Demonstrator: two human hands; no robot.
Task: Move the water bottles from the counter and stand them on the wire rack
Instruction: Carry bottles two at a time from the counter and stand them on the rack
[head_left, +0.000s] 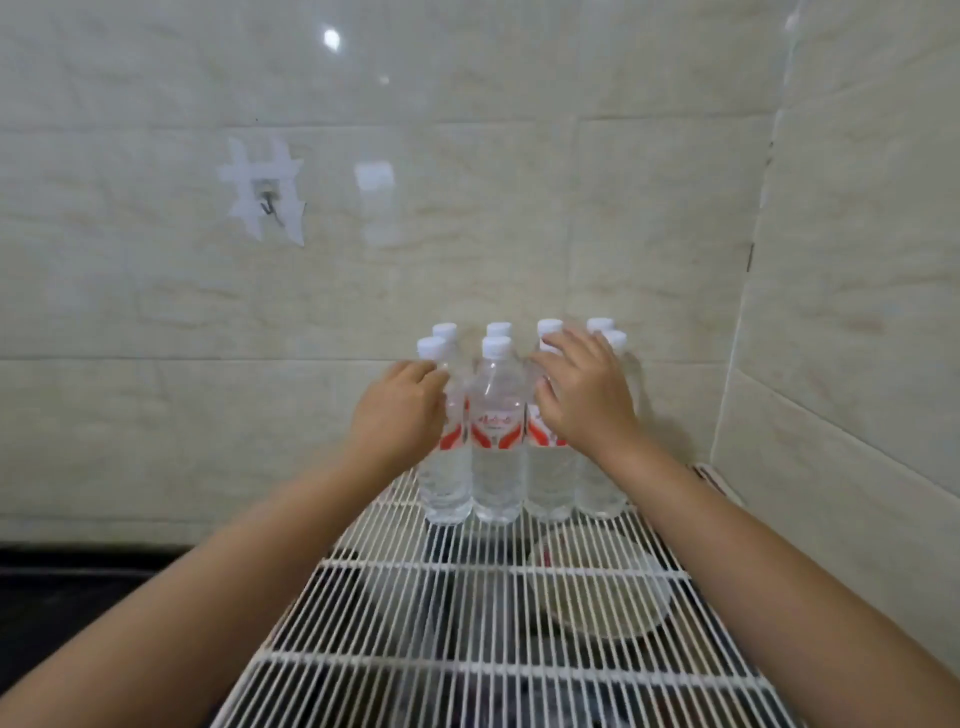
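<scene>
Several clear water bottles (496, 441) with white caps and red labels stand upright in two rows at the far end of the white wire rack (467, 613), against the tiled wall. My left hand (400, 410) curls around the left front bottle (441, 467) at label height. My right hand (582, 395) rests with spread fingers on the shoulder of the third front bottle (548, 483), whose cap it hides. The front middle bottle stands untouched between both hands.
Cream tiled walls (467, 234) close the back and the right side. A taped hook (267, 200) is stuck on the back wall. Below the rack lie a dark counter (78, 587) and a round pale dish (597, 582).
</scene>
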